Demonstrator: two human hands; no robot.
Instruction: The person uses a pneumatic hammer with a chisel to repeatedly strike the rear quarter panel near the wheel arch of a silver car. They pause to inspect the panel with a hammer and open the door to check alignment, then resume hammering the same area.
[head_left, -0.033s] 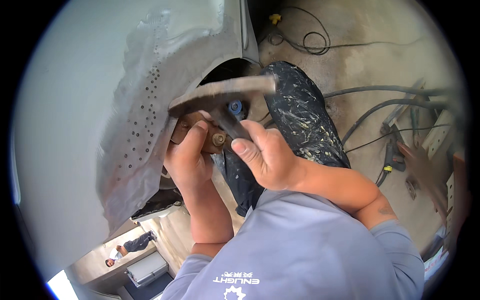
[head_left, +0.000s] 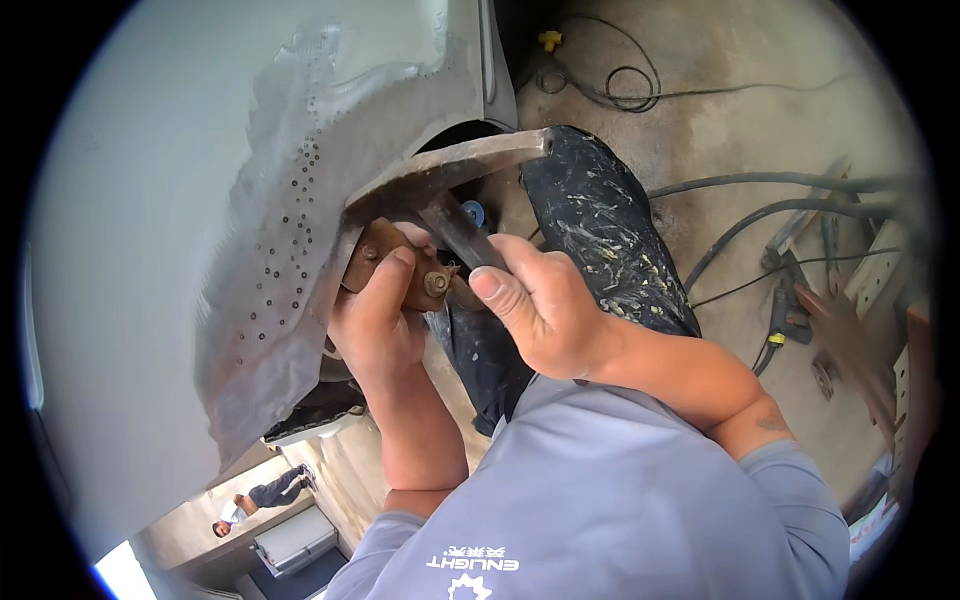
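My right hand (head_left: 560,305) is closed round the handle of a hammer (head_left: 445,170), thumb along the handle. The long curved head reaches across toward the edge of a grey body panel (head_left: 330,170), its left end close to that edge; whether they touch I cannot tell. Below the head, my left hand (head_left: 375,315) grips a rusty brown metal block (head_left: 382,245) with a bolt and nut (head_left: 437,284) on it, held against the panel's edge. The panel has a bare, sanded patch with rows of small dark ring marks. My left fingertips are partly hidden behind the block.
My dark, paint-splashed trouser leg (head_left: 600,220) stands by the wheel arch. Black cables (head_left: 780,180) cross the floor at right, near a welding-type gun (head_left: 778,325) and metal bars (head_left: 880,270). A yellow connector (head_left: 550,40) lies far off. Another person (head_left: 255,498) appears at lower left.
The hammer head, blurred before, is now sharper and a little farther from me at its right end. My right hand has shifted slightly; the left hand and block stay nearly in place.
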